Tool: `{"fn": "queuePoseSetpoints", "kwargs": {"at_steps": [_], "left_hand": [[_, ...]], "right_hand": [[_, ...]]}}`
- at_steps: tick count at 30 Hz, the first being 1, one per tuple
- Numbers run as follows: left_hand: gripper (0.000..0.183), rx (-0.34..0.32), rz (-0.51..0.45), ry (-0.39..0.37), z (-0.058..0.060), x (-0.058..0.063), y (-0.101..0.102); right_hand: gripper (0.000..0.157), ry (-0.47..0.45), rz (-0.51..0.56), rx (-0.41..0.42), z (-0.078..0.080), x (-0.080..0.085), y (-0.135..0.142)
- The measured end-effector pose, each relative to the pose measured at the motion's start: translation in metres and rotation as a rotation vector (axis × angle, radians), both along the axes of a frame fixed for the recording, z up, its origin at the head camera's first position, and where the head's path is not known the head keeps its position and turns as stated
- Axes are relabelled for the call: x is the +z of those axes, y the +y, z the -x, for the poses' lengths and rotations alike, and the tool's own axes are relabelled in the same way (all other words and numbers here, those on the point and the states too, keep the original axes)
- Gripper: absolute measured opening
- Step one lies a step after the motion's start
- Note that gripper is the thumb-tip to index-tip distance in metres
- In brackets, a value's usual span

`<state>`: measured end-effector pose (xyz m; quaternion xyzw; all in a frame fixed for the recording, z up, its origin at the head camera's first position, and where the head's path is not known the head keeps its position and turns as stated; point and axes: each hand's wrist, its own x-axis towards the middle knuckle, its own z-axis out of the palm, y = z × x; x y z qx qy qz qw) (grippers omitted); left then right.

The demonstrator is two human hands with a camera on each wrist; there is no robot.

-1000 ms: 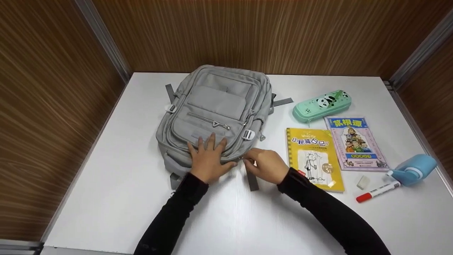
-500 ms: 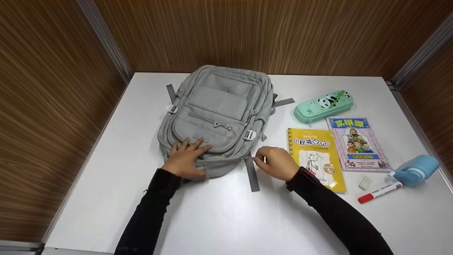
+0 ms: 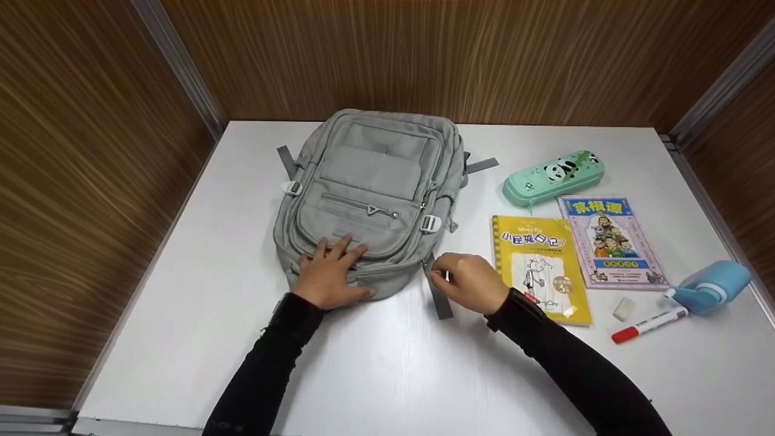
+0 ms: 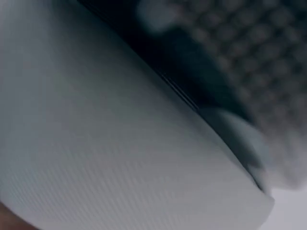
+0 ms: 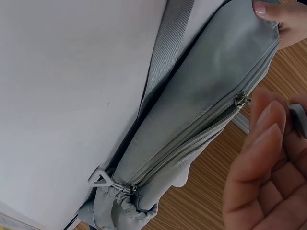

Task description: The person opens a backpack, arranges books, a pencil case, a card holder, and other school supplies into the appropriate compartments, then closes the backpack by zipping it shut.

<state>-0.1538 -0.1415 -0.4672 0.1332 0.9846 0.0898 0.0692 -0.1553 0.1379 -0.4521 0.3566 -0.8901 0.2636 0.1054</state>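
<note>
A grey backpack [image 3: 370, 172] lies on the white table, front pockets up. My left hand [image 3: 330, 280] rests on its near end, fingers spread over the fabric. My right hand [image 3: 472, 281] is at the bag's near right corner, fingers curled, pinching a zipper pull [image 5: 298, 119]. In the right wrist view its slider [image 5: 241, 99] sits on a long zipper with a narrow gap in its teeth. A second zipper slider [image 5: 129, 188] with a triangular pull is farther along. Blurred grey fabric [image 4: 120, 134] and mesh [image 4: 254, 62] fill most of the left wrist view.
Right of the bag lie a yellow book [image 3: 514, 242], a pink and blue book [image 3: 605, 242] and a green panda pencil case [image 3: 554, 177]. Closer in are an eraser [image 3: 623, 309], a red-capped marker [image 3: 651, 325] and a blue bottle [image 3: 714, 287]. Wood-grain panels [image 3: 424, 60] surround the table.
My left hand has shifted left along the bag's near end. My right hand has drawn a little to the right, away from the bag's edge, with the zipper pull.
</note>
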Motion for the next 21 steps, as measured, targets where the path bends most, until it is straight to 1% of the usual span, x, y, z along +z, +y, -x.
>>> {"fn": "queuePoseSetpoints", "kwargs": {"at_steps": [5, 7, 16, 21], "left_hand": [[0.088, 0.048, 0.023, 0.013, -0.004, -0.001, 0.015], [0.088, 0.068, 0.025, 0.027, -0.007, -0.003, 0.02], [0.088, 0.183, 0.049, 0.077, -0.012, -0.008, 0.049], [0.093, 0.225, 0.115, 0.059, -0.012, -0.009, 0.065]], "right_hand": [[0.012, 0.014, -0.015, -0.024, -0.002, 0.0, -0.005], [0.011, 0.018, -0.008, -0.022, -0.003, 0.0, -0.008], [0.012, 0.06, -0.013, 0.035, -0.013, 0.0, -0.028], [0.009, 0.066, -0.011, 0.084, -0.016, 0.001, -0.04]]}}
